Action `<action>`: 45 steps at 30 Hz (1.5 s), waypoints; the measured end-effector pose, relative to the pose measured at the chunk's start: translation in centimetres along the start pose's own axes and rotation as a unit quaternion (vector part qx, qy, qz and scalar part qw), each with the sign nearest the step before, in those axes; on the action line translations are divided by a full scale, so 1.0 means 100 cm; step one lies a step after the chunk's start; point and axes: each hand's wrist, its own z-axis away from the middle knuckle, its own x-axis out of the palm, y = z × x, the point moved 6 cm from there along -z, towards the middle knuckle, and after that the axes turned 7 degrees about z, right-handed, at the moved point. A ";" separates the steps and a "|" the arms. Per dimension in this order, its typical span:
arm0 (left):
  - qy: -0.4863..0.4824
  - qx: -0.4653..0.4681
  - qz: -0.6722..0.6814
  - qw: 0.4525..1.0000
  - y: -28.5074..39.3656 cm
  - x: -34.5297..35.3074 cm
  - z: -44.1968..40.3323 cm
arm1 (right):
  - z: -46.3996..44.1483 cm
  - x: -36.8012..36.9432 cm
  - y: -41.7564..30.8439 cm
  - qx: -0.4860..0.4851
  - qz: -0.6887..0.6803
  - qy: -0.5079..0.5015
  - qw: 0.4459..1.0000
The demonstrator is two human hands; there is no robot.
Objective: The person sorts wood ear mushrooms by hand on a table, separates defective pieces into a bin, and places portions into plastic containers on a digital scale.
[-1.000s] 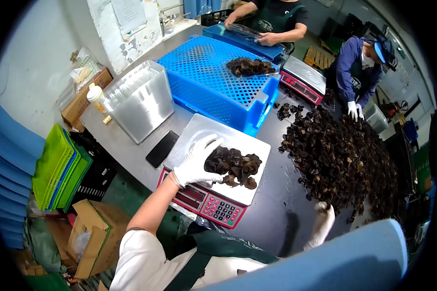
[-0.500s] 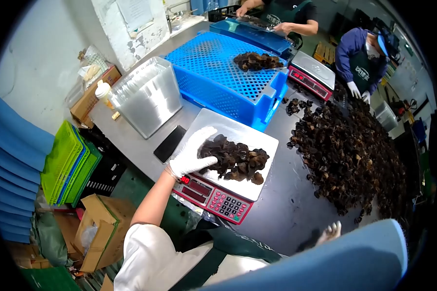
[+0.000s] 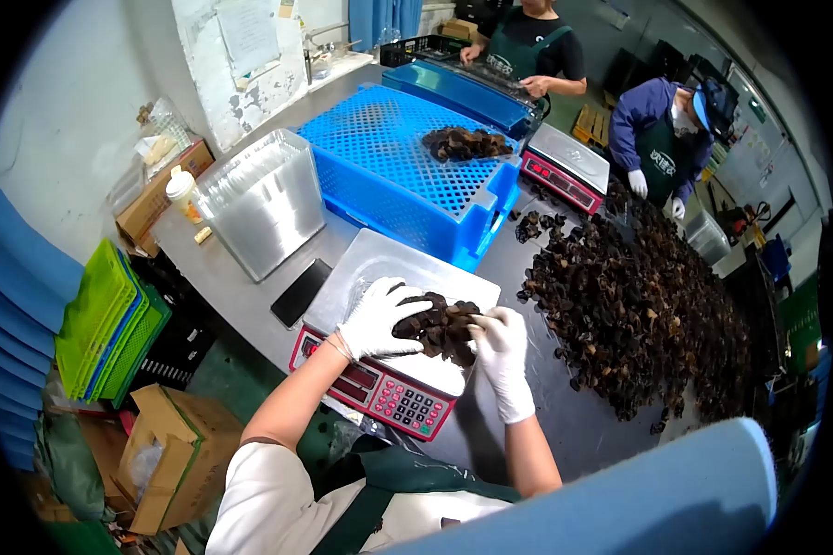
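Note:
A heap of dark wood ear mushrooms (image 3: pixel 440 326) lies on the silver pan of a red digital scale (image 3: pixel 389 393). My left hand (image 3: pixel 379 319), in a white glove, rests against the heap's left side with its fingers spread. From the right, my gloved right hand (image 3: pixel 502 351) reaches in, its fingers bent and pressed onto the mushrooms at that edge. Their fingertips are partly hidden among the dark pieces.
A phone (image 3: pixel 300 292) and stacked clear plastic containers (image 3: pixel 264 208) stand left of the scale. Behind is an upturned blue crate (image 3: pixel 407 199) bearing more mushrooms. A large mushroom pile (image 3: pixel 639 314) covers the table's right. Two co-workers stand beyond, near a second scale (image 3: pixel 565 166).
My right hand has come up from the table's front edge to the heap. My left hand has shifted over the mushrooms, and the heap looks more compact. The view has shifted slightly.

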 end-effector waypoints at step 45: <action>0.223 -0.313 0.532 0.754 -0.160 -0.021 -0.073 | -0.126 0.061 0.183 0.354 -0.240 -0.023 0.904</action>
